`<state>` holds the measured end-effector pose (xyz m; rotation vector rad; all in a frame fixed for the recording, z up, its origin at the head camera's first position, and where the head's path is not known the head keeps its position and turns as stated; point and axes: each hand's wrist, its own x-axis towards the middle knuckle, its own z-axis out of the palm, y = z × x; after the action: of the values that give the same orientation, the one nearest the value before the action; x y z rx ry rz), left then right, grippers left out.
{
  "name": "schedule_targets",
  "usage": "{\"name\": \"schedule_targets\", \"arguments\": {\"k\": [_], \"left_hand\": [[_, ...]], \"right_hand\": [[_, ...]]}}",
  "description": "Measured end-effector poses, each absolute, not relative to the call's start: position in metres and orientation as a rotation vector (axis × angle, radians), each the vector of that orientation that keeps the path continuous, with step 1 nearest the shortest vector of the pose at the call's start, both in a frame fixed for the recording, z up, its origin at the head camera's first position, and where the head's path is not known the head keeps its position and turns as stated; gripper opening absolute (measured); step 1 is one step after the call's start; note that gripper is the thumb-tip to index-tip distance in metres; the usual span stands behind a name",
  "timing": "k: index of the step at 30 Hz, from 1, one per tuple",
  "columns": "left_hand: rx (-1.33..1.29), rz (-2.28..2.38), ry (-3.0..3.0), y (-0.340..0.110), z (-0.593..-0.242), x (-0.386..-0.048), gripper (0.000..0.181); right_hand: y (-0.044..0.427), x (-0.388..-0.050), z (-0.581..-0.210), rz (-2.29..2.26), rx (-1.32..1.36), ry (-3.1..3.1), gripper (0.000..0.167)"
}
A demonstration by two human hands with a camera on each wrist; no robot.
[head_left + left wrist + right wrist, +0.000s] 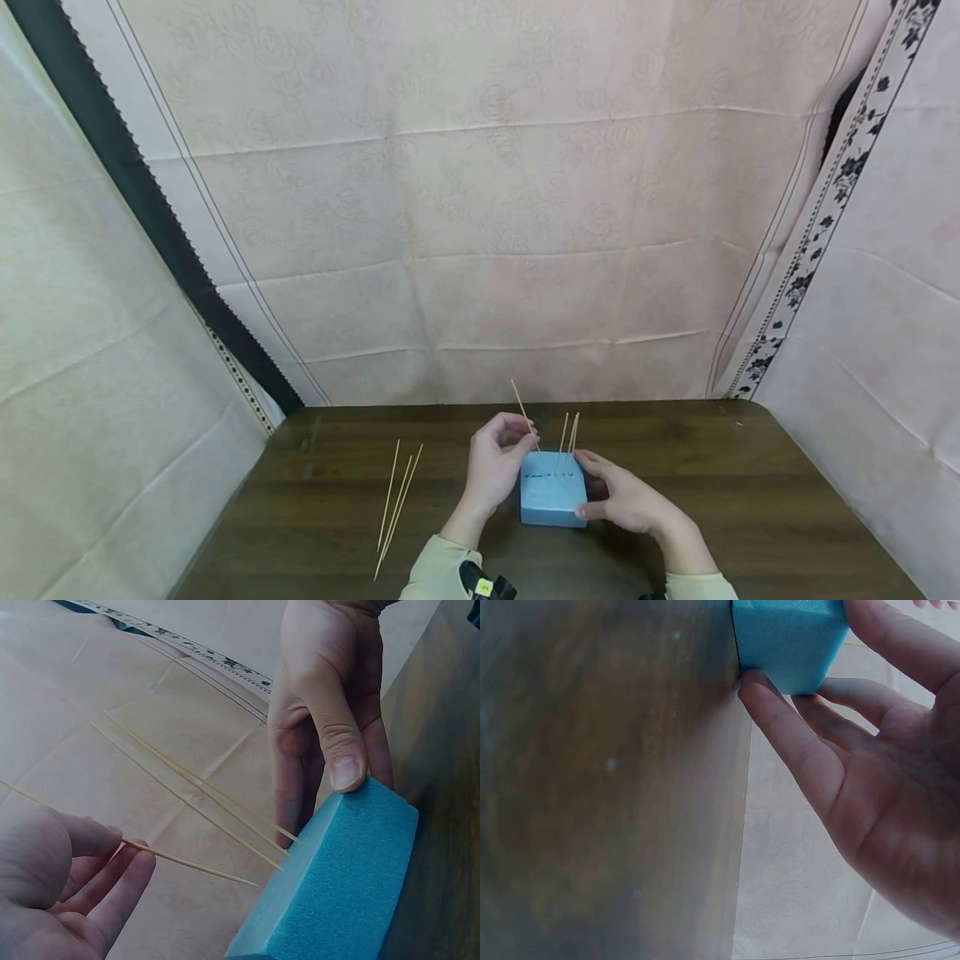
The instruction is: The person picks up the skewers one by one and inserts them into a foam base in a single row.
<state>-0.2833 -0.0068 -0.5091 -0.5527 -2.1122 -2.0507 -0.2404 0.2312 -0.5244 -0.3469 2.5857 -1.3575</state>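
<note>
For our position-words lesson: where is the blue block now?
In the head view, the blue block sits low, just right of centre, on the table between the left hand and right hand.

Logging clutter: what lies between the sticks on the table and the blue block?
The left hand, pinching another stick, and its wrist; the head view shows this.

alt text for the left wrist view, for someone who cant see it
The left hand pinches a thin pale wooden stick, its tip close to a rectangular blue foam block. The right hand holds the block; three similar sticks protrude from it.
</note>
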Motion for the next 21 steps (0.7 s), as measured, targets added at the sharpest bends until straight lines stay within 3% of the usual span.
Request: {"name": "schedule_targets", "arguments": {"k": [21], "left_hand": [[-0.6,-1.997,-2.167,-0.004,-0.5138,-0.2846,0.015]], "right_hand": [[0.23,-0.2394,-0.5225,-1.349,-0.344,2.584,0.093]]}}
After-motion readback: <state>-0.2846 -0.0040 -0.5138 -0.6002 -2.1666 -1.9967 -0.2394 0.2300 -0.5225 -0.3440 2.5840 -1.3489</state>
